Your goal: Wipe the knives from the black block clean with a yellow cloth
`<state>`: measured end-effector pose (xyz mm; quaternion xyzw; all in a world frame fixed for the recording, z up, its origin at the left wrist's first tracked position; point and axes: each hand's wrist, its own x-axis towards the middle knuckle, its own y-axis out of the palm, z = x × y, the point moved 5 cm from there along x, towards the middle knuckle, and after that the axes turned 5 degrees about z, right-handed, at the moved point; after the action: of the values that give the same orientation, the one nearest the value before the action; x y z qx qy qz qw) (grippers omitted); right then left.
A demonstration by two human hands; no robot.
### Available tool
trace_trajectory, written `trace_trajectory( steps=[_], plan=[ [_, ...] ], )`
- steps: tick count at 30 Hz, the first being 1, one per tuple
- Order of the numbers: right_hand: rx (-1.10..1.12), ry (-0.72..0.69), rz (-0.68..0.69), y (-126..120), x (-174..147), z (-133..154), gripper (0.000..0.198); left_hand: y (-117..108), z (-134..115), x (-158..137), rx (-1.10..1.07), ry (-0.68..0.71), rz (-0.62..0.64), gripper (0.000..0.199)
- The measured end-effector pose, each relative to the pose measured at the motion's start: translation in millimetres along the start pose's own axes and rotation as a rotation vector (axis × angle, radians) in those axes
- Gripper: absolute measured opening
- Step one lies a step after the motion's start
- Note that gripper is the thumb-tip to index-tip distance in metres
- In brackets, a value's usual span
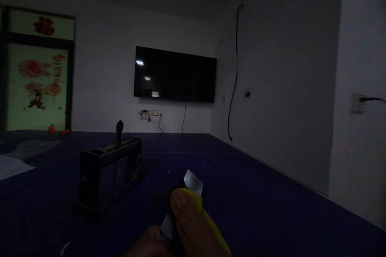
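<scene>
Low in the middle of the head view, my right hand presses a yellow cloth against a flat metal-bladed tool, its fingers closed over the cloth. The tool's broad, shiny end sticks out beyond the cloth. Another pale metal part of it shows nearer to me, where my left hand grips it with closed fingers. Cloth and fingers hide the tool's middle, so its exact kind is unclear. To the left stands a dark knife block with clear sides and one black handle rising from its top.
All this is on a dark blue tabletop. At left lie a white sheet and clear plastic wrap. Small orange items sit at the far left edge. A wall runs along the right, with a hanging black cable.
</scene>
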<state>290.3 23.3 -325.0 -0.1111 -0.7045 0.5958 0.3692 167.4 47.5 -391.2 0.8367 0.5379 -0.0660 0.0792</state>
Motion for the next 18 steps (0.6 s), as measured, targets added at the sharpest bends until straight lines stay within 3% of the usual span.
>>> trace_trajectory(
  steps=[4, 8, 18],
  plan=[
    [0.013, 0.030, -0.057, -0.4, -1.2, -3.2, 0.061, -2.7, 1.7, -4.9, -0.028, -0.099, -0.042, 0.019],
    [0.012, 0.044, -0.072, 2.3, -0.3, -6.1, 0.064, -2.0, -2.1, -7.2, -0.090, -0.056, 0.039, 0.022],
    [0.011, 0.030, -0.048, -0.1, 1.0, -4.0, 0.063, -11.1, 3.9, -5.5, -0.012, -0.035, 0.067, 0.020]
  ],
)
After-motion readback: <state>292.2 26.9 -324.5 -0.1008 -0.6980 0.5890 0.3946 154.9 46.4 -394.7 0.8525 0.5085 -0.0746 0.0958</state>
